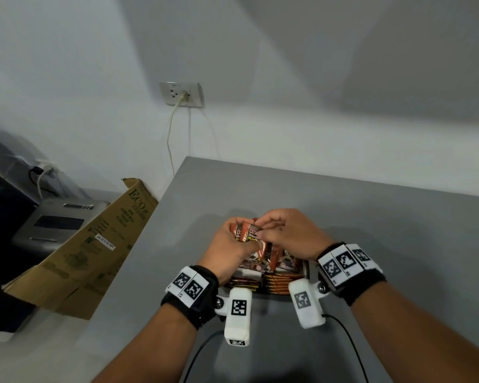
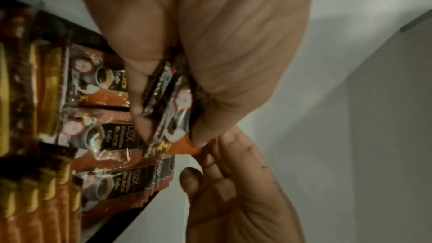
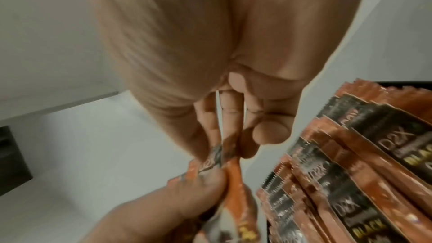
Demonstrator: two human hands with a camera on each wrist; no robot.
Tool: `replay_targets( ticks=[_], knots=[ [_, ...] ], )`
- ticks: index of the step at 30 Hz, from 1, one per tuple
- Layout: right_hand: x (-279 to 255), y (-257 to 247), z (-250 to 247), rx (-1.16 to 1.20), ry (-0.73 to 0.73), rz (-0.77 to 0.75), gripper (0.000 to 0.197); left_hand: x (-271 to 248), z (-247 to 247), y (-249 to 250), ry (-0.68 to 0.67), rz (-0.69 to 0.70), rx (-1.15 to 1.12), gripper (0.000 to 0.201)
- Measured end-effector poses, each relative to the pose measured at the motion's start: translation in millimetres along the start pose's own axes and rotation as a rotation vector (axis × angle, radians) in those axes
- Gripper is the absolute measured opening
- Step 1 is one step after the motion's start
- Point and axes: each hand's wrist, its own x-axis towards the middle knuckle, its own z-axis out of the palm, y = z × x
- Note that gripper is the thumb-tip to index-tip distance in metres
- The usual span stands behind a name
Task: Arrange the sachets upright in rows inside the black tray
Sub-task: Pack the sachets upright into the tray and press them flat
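Note:
Orange-brown coffee sachets (image 1: 278,259) fill a black tray (image 1: 306,268) on the grey table, some lying flat on top, others standing in rows (image 1: 277,284) at the near side. Above the tray, my left hand (image 1: 239,243) grips a small bunch of sachets (image 1: 246,233) between thumb and fingers (image 2: 140,99). My right hand (image 1: 260,225) pinches the top edge of one sachet in that bunch (image 3: 216,156). In the left wrist view the held sachets (image 2: 175,103) stand over the tray's sachets (image 2: 105,80). The right wrist view shows stacked sachets (image 3: 350,173) at the right.
A brown cardboard box (image 1: 94,244) leans against the table's left edge, beside a grey device (image 1: 58,222). A wall outlet (image 1: 181,94) with a cord hangs behind. Bare grey table (image 1: 357,211) lies beyond and right of the tray. Black cables (image 1: 351,346) trail near me.

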Motion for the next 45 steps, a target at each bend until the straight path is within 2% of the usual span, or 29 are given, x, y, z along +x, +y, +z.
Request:
replay_targets(
  ticks=[3, 5, 7, 10, 15, 25, 30, 33, 35, 36, 38, 40, 42, 45],
  knots=[
    [-4.3, 1.4, -15.2, -0.069, 0.097, -0.018, 0.015, 1.1, 10.3, 4.9, 0.0, -0.036, -0.047, 0.048],
    [-5.5, 14.2, -28.5, -0.093, 0.162, 0.041, 0.015, 0.7, 9.5, 10.1, 0.074, -0.088, -0.098, 0.031],
    [-8.6, 31.2, -34.1, -0.167, 0.131, 0.12, 0.014, 0.2, 4.3, 12.0, 0.103, -0.128, -0.154, 0.024],
    [-11.2, 56.4, -26.3, -0.33, 0.06, 0.202, 0.02, -1.6, -0.5, 11.2, 0.088, -0.142, -0.158, 0.029],
    [-7.2, 69.6, -8.3, -0.435, 0.076, 0.204, 0.02, -5.7, -0.4, 8.8, 0.087, -0.138, -0.118, 0.034],
    [-6.4, 83.3, 10.2, -0.442, 0.217, 0.107, 0.007, -8.0, -0.3, 0.2, 0.044, -0.123, 0.028, 0.039],
    [-9.1, 87.4, 12.5, -0.46, 0.204, 0.109, 0.009, -10.3, 5.4, 3.5, 0.022, -0.101, 0.039, 0.037],
    [-13.2, 81.8, 5.6, -0.409, 0.253, 0.104, 0.008, -10.5, 6.5, -0.3, 0.013, -0.066, 0.093, 0.04],
    [-19.1, 66.1, -3.1, -0.269, 0.297, 0.056, 0.005, -8.8, 8.2, -2.8, -0.002, -0.041, 0.137, 0.044],
    [-23.0, 55.3, -6.6, -0.146, 0.279, 0.033, 0.004, -8.2, 10.5, -2.7, -0.014, -0.027, 0.14, 0.046],
    [-29.4, 34.7, -8.8, 0.037, 0.14, 0.02, 0.008, -7.2, 17.4, -2.3, -0.058, 0.003, 0.146, 0.048],
    [-31.4, 25.6, -9.0, 0.053, 0.042, 0.013, 0.013, -6.6, 24.3, -1.3, -0.086, 0.031, 0.151, 0.05],
    [-29.6, 27.7, -14.6, 0.044, 0.101, 0.008, 0.015, -4.9, 25.6, -0.5, -0.053, 0.023, 0.112, 0.047],
    [-26.6, 47.5, -25.6, -0.02, 0.221, 0.099, 0.018, -2.9, 16.5, 0.8, 0.06, -0.073, 0.008, 0.027]
  ],
)
